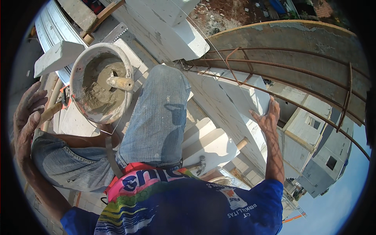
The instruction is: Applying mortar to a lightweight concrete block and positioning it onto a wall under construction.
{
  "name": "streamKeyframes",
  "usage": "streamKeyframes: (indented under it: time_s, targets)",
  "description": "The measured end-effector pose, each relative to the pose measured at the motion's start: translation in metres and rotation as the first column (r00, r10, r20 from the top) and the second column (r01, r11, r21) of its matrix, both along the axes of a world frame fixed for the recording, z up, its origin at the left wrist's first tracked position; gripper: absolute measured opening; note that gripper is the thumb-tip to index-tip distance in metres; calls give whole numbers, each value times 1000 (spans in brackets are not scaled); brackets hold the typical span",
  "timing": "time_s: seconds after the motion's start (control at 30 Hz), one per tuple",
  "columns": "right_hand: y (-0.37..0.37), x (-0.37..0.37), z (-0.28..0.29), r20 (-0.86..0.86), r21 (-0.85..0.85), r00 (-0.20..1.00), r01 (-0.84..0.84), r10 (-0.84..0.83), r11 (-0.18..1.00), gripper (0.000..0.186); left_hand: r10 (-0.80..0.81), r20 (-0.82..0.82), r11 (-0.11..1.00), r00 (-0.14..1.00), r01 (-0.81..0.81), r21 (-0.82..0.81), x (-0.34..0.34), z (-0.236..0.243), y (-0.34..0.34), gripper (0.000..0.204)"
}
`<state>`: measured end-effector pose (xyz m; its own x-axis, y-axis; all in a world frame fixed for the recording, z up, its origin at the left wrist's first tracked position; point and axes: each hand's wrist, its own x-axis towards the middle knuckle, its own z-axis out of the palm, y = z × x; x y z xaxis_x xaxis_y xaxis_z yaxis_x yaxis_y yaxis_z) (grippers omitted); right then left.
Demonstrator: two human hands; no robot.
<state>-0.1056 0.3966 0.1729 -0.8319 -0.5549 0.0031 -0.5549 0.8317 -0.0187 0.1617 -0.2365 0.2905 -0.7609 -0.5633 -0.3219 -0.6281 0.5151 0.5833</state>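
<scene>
My left hand (pixel 31 111) is at the far left, fingers loosely curved and apart, beside a bucket (pixel 127 70) of grey mortar (pixel 96 96) with a trowel handle (pixel 119 83) sticking out of it. I cannot make out anything held in it. My right hand (pixel 268 115) rests with fingers spread on the edge of a white block wall (pixel 250 94), just below rusty rebar (pixel 297 68). My bent knee (pixel 156 102) lies between the bucket and the wall.
White blocks (pixel 58 58) lie at upper left beside a corrugated metal sheet (pixel 47 29); more blocks (pixel 207 145) lie right of my knee. A grey formwork board (pixel 321 43) curves across the upper right. Beyond the wall's edge, unfinished buildings (pixel 321 168) stand lower down.
</scene>
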Motion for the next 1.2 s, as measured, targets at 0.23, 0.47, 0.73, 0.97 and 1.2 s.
streamKeyframes:
  time_s: [0.23,0.47,0.73,0.97,1.2]
  targets:
    - [-15,2,7,52,-2,997,63,-62,998,97,-20,-7,998,1000,20,-66,3,4,-3,86]
    - [-14,4,9,64,66,994,87,-91,994,109,-74,-29,997,997,73,-16,-1,1,-7,90]
    - [2,0,4,87,69,995,41,-47,997,113,-166,-34,962,985,170,215,-20,10,-6,84]
    - [-15,2,25,118,145,987,90,-107,985,109,-261,-436,918,861,362,165,-73,31,80,68]
    - [-33,1,23,141,154,975,150,-172,977,112,-84,-511,714,856,409,568,-160,-18,193,56]
